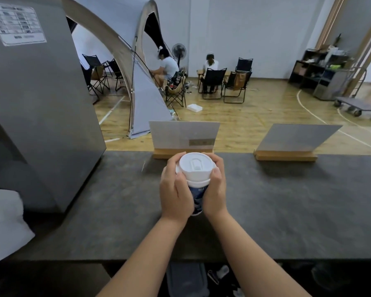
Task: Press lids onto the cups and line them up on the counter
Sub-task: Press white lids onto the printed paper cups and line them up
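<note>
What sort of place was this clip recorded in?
Probably a gym hall set up as a mock drinks stall: court lines on the wooden floor, a tent, and a dark counter with a lidded cup.

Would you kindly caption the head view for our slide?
Both hands, left hand and right hand, grip a blue cup while seating its white lid above the counter.

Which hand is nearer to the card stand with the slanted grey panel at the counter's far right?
Right. The right hand grips the lidded cup on the side facing that grey card stand; the left hand grips the cup's opposite side, farther away.
</note>
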{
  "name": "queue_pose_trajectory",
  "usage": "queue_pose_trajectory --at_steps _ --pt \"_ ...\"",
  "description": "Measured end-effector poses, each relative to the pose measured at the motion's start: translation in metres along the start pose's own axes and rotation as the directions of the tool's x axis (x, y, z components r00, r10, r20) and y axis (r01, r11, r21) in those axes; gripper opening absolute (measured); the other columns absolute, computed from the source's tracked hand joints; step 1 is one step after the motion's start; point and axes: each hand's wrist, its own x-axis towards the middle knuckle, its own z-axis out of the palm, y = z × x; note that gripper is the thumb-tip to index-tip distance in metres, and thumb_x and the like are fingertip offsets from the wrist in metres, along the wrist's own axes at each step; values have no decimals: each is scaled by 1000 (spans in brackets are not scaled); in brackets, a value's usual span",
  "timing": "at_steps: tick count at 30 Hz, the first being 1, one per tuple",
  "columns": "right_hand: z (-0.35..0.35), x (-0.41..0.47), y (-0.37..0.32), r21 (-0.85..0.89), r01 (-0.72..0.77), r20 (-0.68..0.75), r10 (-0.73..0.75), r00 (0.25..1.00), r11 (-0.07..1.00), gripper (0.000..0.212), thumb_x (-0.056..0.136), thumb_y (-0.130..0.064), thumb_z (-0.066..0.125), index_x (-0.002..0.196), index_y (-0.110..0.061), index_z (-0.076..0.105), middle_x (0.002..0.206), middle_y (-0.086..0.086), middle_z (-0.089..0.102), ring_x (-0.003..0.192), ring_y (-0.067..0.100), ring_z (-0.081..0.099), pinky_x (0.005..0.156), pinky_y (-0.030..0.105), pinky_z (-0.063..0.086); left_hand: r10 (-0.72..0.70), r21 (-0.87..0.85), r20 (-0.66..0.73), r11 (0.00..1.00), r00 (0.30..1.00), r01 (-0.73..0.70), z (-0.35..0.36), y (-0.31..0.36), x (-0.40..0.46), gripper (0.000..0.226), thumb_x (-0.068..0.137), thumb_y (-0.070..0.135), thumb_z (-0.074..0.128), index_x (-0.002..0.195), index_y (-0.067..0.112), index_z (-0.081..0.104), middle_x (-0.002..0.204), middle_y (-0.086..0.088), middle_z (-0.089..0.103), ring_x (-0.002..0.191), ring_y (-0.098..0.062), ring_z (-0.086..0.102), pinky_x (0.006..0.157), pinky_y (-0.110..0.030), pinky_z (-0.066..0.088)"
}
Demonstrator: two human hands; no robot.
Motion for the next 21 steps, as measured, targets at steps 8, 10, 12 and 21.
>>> queue_pose_trajectory --at_steps 8,10,12,21 --pt "7 3 14 90 44 -87 -36 996 995 34 87 -41 35 103 -20 58 101 10 65 93 31 62 74 55 53 18 -158 -117 987 993 -36 15 -8 4 30 84 10 40 105 25 55 100 16 64 93 -13 63 73 -29 51" --pt "7 4 15 82 51 -88 -44 995 995 37 88 -41 35 104 -17 57 101 14 64 93 34 62 74 55 53 8 -179 -124 983 992 -31 17 -9 5 31 84 10 39 104 27 54 99 16 64 91 -12 63 73 -27 50" --pt "7 5 17 72 52 -89 -45 995 996 39 88 -42 35 104 -13 55 102 18 62 93 36 61 74 55 53 2 -196 -127 980 992 -27 19 -10 6 31 84 7 40 103 26 55 99 13 63 91 -12 63 73 -29 50" --pt "6 -2 1 70 -5 -71 10 997 998 31 88 -43 40 105 -25 58 108 19 62 101 38 59 86 59 50 -107 -156 -42 983 993 100 12 -2 7 23 94 3 49 100 24 54 95 23 64 89 3 60 70 -13 45"
